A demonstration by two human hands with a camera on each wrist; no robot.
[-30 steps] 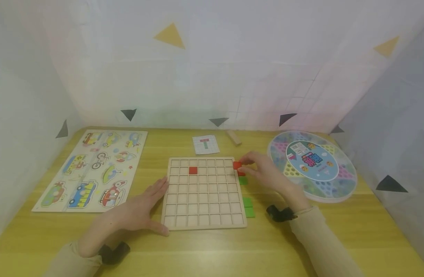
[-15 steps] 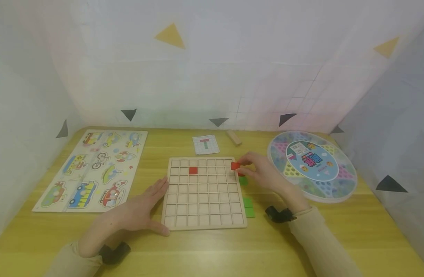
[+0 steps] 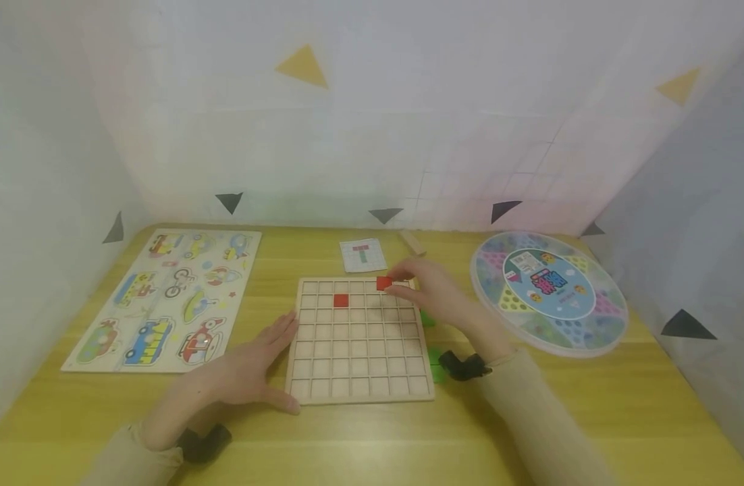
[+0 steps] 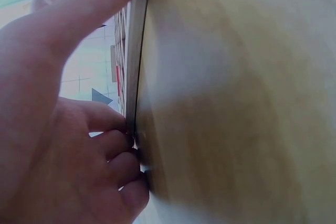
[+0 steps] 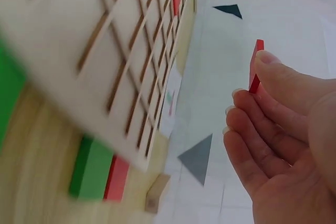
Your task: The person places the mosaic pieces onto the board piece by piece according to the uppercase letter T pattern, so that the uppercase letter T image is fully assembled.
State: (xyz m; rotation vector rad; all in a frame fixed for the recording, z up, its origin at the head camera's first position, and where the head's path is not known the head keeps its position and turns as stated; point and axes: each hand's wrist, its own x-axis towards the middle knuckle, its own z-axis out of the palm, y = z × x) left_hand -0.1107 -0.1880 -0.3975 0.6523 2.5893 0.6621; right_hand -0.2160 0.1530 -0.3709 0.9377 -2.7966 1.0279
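Red tile (image 3: 383,282) is pinched between the thumb and fingers of our right hand (image 3: 435,290), raised over the far-right part of the grid board (image 3: 360,349), probably for precise control. Our left hand (image 3: 244,371), grasping nothing, rests spread against the board's left edge, seemingly to steady it. Beyond lies a printed card (image 3: 362,256). Since half a second ago, our tile has shifted left from the right rim; another red square (image 3: 341,300) stays put.

Wood tbl (image 3: 360,445) bears grid brd (image 3: 360,349), puzzle brd (image 3: 163,297), card (image 3: 362,256), block (image 3: 413,243), rnd game (image 3: 549,294).

right fingers (image 5: 244,103) pinched; left fingers (image 3: 277,333) extended, perhaps slightly bent.
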